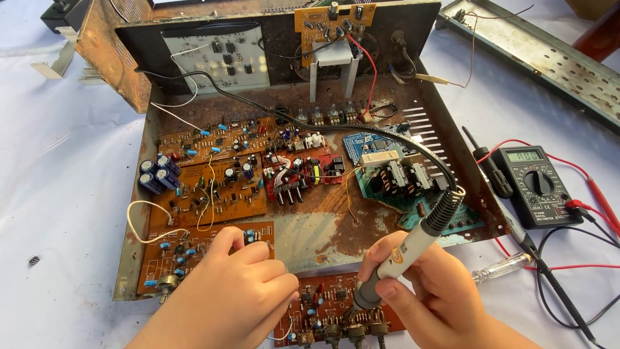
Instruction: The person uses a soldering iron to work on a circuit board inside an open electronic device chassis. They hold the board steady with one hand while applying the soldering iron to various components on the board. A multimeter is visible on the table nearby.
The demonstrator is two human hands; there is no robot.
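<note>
Iron (403,255) is sitting in my right hand (426,294), fingers clamped round its pale handle, black cord end tilting up and away from me, tip pointing down at the small board (323,310) at the near edge of the view. Whether the tip is touching the board I cannot tell; my fingers are hiding the point. That board is lying just in front of the chassis (323,223), with a row of knobbed parts along its near edge. My left hand (239,294) is resting curled, knuckles up, fingertips pressing on the ground between this board and the orange board (187,255) in the chassis's near left corner; it is gripping nothing I can see.

The iron's black cord (361,132) is running up over the chassis toward the far left. Inside the rusted chassis, more orange boards (213,174) are lying at left, a red board (303,174) in the middle and a blue-green board (400,178) at right. An orange panel board (332,22) is standing against the raised back wall.

To the right, a multimeter (536,184) is lying on the white cloth (58,194), its red leads (594,194) trailing beside it. A black probe (487,165) is lying between it and the chassis. A clear-handled screwdriver (500,266) is lying just beyond my right hand.
</note>
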